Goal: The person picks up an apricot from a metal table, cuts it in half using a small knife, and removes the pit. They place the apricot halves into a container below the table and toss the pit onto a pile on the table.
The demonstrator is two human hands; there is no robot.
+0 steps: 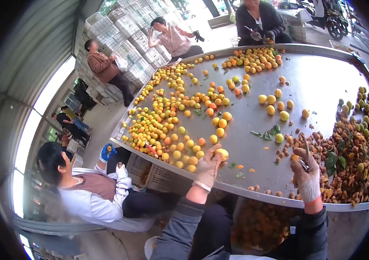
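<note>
My left hand point(208, 168), in a pale glove, is closed around a yellow apricot point(222, 154) just over the near edge of the metal table. In my right hand point(307, 178), also gloved, is a small metal tool point(303, 164); its exact kind is partly hidden by the fingers. A bit of orange fruit point(295, 157) shows at the fingertips of that hand. Loose brown apricot stones point(283, 152) lie on the table beside it.
Many apricots point(158, 117) cover the left of the metal table point(249, 125). A heap of stones, leaves and greenish fruit point(353, 156) fills its right end. A co-worker point(93, 190) sits at my left; another point(260, 24) sits across. A crate of fruit point(258, 225) stands below.
</note>
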